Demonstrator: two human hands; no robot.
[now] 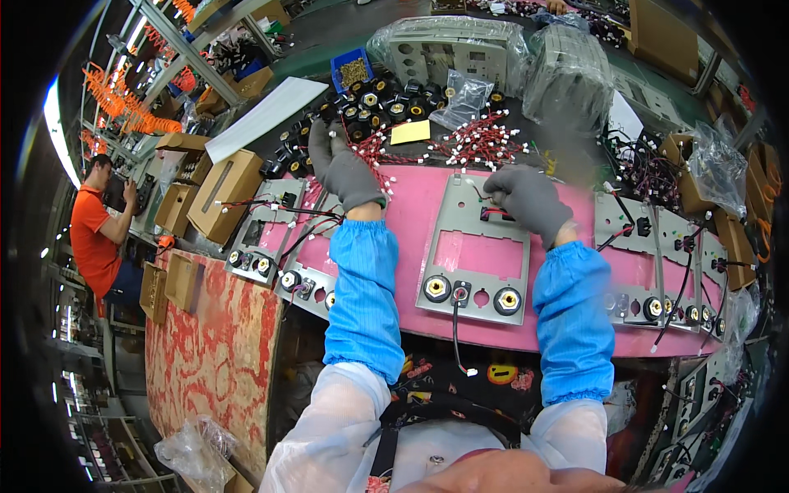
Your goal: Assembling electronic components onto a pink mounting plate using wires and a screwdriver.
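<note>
My left hand point(343, 171), in a grey glove, reaches to the edge of a heap of black round fittings with brass nuts point(374, 105) and red wire leads point(376, 152). Its fingers are stretched out, with nothing visible in them. In front of me lies a grey metal panel point(440, 238) with a large rectangular cutout, two black fittings with brass nuts along its near edge, and a dangling black cable point(457, 333). My right hand point(530, 201), also gloved, is closed at the panel's far right corner, beside a small red-and-black connector point(495, 214). What its fingertips pinch is hidden.
More wired panels lie left point(267, 238) and right point(633, 246) on the pink mat point(394, 246). Behind are a yellow note point(410, 132), a blue bin of brass parts point(335, 67) and plastic-wrapped panels point(567, 74). Cardboard boxes point(226, 197) stand left; a person in orange point(89, 234) is beyond.
</note>
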